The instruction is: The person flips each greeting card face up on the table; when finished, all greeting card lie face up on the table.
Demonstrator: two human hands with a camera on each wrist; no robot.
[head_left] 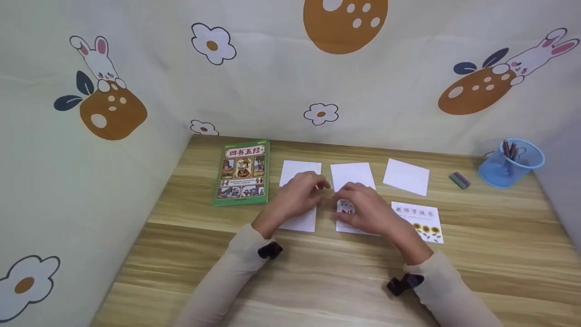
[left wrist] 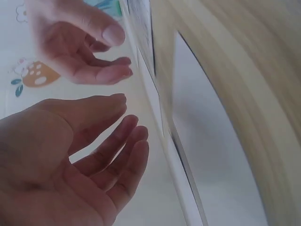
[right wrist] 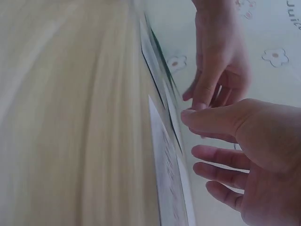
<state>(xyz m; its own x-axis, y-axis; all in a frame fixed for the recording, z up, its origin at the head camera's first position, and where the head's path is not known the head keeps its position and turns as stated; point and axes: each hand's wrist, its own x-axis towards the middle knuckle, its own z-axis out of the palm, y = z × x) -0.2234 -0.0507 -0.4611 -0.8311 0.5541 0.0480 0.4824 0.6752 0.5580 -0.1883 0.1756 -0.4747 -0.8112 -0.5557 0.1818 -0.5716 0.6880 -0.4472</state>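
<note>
Left hand hovering over white cards, right hand over printed card; on both I am seeing fingers curving loosely, spread apart.

The left sleeve is covering the forearm in plain cream fabric and is ending at the wrist in a close-fitting cuff. The right sleeve is matching it in colour and is showing soft creases. A compact black unit is sitting at the inner side of the left cuff. A second black unit is projecting from the inner side of the right cuff and is presenting a blocky, two-part outline. Beyond the cuffs, the left hand and the right hand are appearing bare.
</note>
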